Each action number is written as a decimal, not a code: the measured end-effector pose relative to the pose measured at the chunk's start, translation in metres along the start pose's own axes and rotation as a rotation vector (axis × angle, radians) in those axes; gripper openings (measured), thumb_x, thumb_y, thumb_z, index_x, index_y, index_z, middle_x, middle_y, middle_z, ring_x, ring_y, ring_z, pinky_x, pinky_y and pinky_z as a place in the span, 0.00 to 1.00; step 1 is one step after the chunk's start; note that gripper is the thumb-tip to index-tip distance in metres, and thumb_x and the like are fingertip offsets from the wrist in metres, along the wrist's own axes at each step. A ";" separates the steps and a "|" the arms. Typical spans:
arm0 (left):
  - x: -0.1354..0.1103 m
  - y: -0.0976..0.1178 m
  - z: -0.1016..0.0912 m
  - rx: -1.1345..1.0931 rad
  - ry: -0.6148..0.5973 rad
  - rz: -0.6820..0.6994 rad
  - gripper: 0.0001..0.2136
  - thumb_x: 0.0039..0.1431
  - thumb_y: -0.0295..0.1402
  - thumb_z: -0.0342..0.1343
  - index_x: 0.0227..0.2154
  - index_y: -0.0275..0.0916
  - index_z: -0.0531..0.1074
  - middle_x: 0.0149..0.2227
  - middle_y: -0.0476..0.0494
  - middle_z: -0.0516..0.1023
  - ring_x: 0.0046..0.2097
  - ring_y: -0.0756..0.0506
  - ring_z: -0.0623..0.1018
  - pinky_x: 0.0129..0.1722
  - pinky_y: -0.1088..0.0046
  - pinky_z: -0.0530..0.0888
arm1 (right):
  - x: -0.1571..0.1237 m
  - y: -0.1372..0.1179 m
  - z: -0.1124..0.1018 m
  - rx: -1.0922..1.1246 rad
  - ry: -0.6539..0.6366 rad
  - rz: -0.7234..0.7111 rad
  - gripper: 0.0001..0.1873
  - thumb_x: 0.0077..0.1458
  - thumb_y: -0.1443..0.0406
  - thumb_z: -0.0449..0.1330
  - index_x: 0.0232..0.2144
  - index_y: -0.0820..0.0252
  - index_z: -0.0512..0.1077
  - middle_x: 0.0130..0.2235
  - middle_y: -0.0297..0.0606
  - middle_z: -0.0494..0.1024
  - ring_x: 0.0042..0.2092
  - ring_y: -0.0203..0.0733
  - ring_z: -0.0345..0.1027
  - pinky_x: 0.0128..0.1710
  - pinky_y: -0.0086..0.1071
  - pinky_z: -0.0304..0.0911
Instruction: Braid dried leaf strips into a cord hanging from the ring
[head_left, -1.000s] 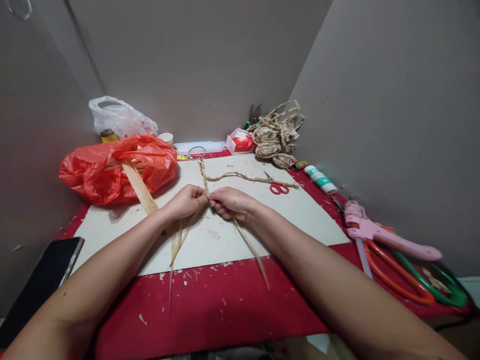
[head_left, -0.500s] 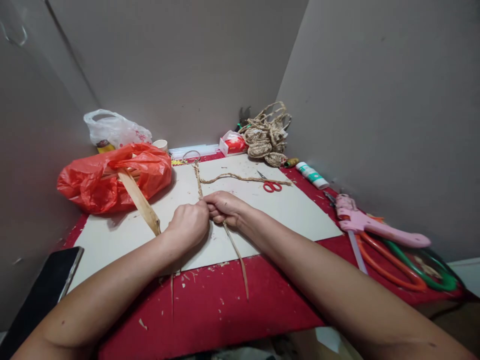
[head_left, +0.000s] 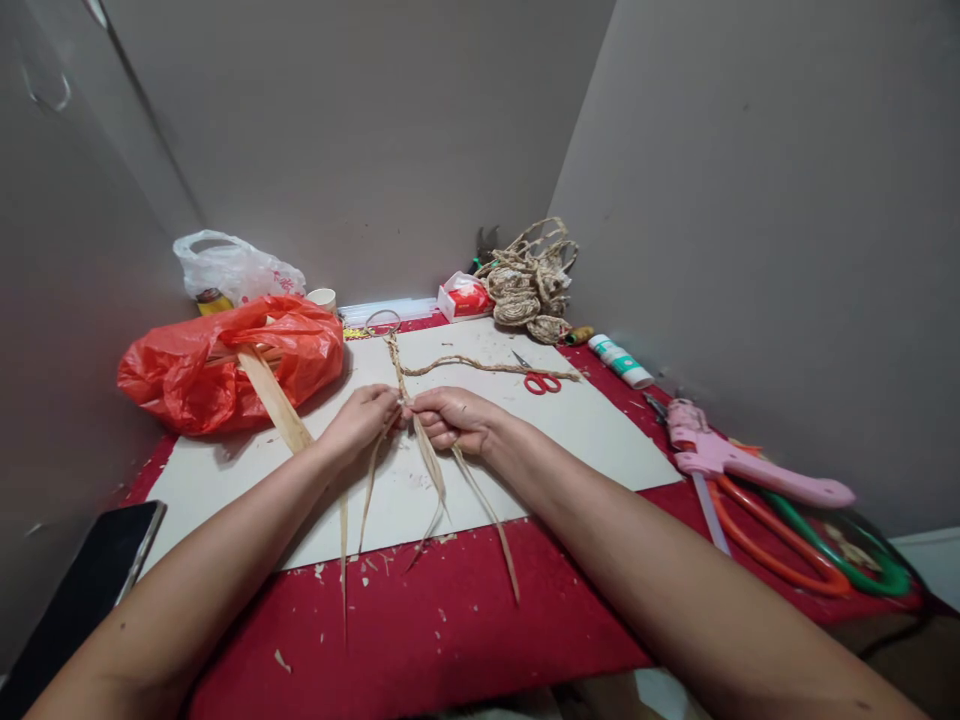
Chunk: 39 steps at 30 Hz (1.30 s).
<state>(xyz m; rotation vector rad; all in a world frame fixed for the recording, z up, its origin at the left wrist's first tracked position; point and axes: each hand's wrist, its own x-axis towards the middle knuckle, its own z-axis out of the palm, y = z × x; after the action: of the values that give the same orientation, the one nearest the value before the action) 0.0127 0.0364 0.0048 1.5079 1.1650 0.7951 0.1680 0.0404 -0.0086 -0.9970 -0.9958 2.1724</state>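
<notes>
A braided straw cord [head_left: 395,360] runs from a metal ring [head_left: 383,321] down to my fingers. My left hand [head_left: 364,418] is closed at the lower end of the braid, pinching a dry fibre strand. Beside it, almost touching, my right hand [head_left: 452,418] grips another strand. Loose fibre strands [head_left: 430,462] hang below and between both hands, over the white board [head_left: 615,440]. A second twisted straw cord [head_left: 480,355] branches off to the right, near red-handled scissors [head_left: 541,382]. The fingertips partly hide the braid's end.
At left lie a red plastic bag [head_left: 180,375] with wide flat strips [head_left: 274,400] sticking out and a phone [head_left: 90,580]. Straw cord bundles [head_left: 525,290] and a tissue pack [head_left: 465,298] stand at the back. A pink glue gun [head_left: 750,465] and large shears [head_left: 787,545] lie right.
My left hand has shifted slightly left and opened its fist into a pinch. Loose strands now show hanging between the hands. The right hand stays nearly in place.
</notes>
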 end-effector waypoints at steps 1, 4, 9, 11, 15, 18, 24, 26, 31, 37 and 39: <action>0.002 -0.003 0.000 -0.096 -0.105 -0.096 0.09 0.54 0.34 0.45 0.23 0.36 0.63 0.20 0.50 0.65 0.18 0.55 0.61 0.18 0.79 0.58 | 0.000 0.000 -0.001 -0.016 -0.010 0.001 0.08 0.53 0.71 0.49 0.23 0.65 0.63 0.13 0.20 0.47 0.14 0.24 0.32 0.11 0.17 0.33; 0.004 -0.007 0.001 -0.168 -0.213 -0.208 0.10 0.54 0.34 0.45 0.20 0.37 0.62 0.15 0.56 0.53 0.14 0.57 0.50 0.14 0.79 0.46 | -0.001 -0.001 -0.003 -0.084 -0.025 0.001 0.07 0.52 0.70 0.51 0.23 0.65 0.64 0.13 0.20 0.47 0.14 0.24 0.32 0.12 0.18 0.33; 0.008 -0.008 -0.006 -0.054 -0.127 -0.183 0.11 0.52 0.33 0.47 0.16 0.37 0.59 0.15 0.57 0.49 0.14 0.57 0.48 0.14 0.77 0.44 | -0.005 -0.001 -0.003 -0.443 0.064 -0.070 0.08 0.52 0.66 0.52 0.23 0.63 0.66 0.12 0.21 0.50 0.14 0.26 0.36 0.13 0.22 0.34; 0.009 -0.009 -0.007 -0.001 -0.134 -0.188 0.11 0.52 0.34 0.48 0.17 0.37 0.61 0.14 0.56 0.50 0.14 0.57 0.49 0.15 0.77 0.44 | -0.005 -0.001 -0.002 -0.708 0.155 -0.158 0.09 0.52 0.66 0.53 0.23 0.63 0.68 0.12 0.23 0.53 0.15 0.27 0.40 0.15 0.24 0.38; 0.008 -0.011 -0.006 0.033 -0.193 -0.214 0.11 0.53 0.34 0.50 0.19 0.35 0.66 0.13 0.56 0.52 0.14 0.58 0.49 0.15 0.76 0.43 | -0.002 0.002 0.002 -1.103 0.325 -0.303 0.09 0.49 0.70 0.54 0.21 0.65 0.71 0.17 0.30 0.63 0.22 0.30 0.53 0.22 0.25 0.48; 0.006 -0.009 -0.005 -0.042 -0.229 -0.245 0.10 0.53 0.34 0.50 0.20 0.36 0.65 0.13 0.57 0.50 0.13 0.58 0.48 0.14 0.77 0.43 | 0.000 0.005 0.002 -1.211 0.357 -0.353 0.09 0.49 0.70 0.53 0.21 0.65 0.71 0.21 0.34 0.68 0.25 0.33 0.57 0.25 0.26 0.50; 0.004 -0.008 -0.002 -0.037 -0.161 -0.257 0.09 0.53 0.30 0.50 0.19 0.36 0.64 0.12 0.57 0.52 0.13 0.58 0.49 0.14 0.78 0.43 | -0.002 0.006 0.002 -1.326 0.411 -0.394 0.09 0.49 0.67 0.53 0.22 0.63 0.71 0.23 0.38 0.71 0.25 0.35 0.58 0.25 0.27 0.49; 0.005 -0.009 -0.001 -0.025 -0.142 -0.249 0.09 0.53 0.30 0.50 0.18 0.36 0.64 0.11 0.57 0.52 0.12 0.58 0.50 0.15 0.77 0.44 | -0.006 0.002 0.002 -1.326 0.425 -0.370 0.09 0.48 0.67 0.53 0.21 0.63 0.70 0.22 0.37 0.69 0.25 0.35 0.57 0.25 0.27 0.49; 0.005 -0.013 -0.002 -0.065 -0.149 -0.214 0.09 0.51 0.32 0.52 0.18 0.36 0.65 0.11 0.57 0.51 0.13 0.58 0.48 0.15 0.77 0.43 | -0.013 -0.006 0.009 -1.220 0.420 -0.327 0.10 0.48 0.68 0.53 0.18 0.64 0.68 0.19 0.35 0.66 0.23 0.33 0.55 0.23 0.27 0.49; 0.005 -0.021 -0.002 -0.305 -0.228 -0.161 0.09 0.48 0.31 0.53 0.17 0.38 0.59 0.13 0.58 0.50 0.14 0.58 0.47 0.15 0.78 0.41 | -0.015 0.005 0.026 -1.186 0.408 -0.276 0.14 0.51 0.68 0.49 0.16 0.62 0.65 0.15 0.36 0.66 0.20 0.35 0.58 0.21 0.27 0.51; 0.004 -0.021 0.000 -0.339 -0.214 -0.167 0.11 0.47 0.31 0.53 0.17 0.38 0.56 0.13 0.59 0.50 0.14 0.58 0.48 0.15 0.78 0.41 | -0.016 0.008 0.030 -1.268 0.429 -0.246 0.16 0.53 0.68 0.47 0.16 0.62 0.66 0.15 0.39 0.67 0.21 0.38 0.62 0.23 0.29 0.53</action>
<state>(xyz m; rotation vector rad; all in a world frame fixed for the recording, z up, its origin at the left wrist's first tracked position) 0.0086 0.0404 -0.0161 1.1672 0.9297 0.6620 0.1525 0.0123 0.0049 -1.6161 -2.1394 0.8751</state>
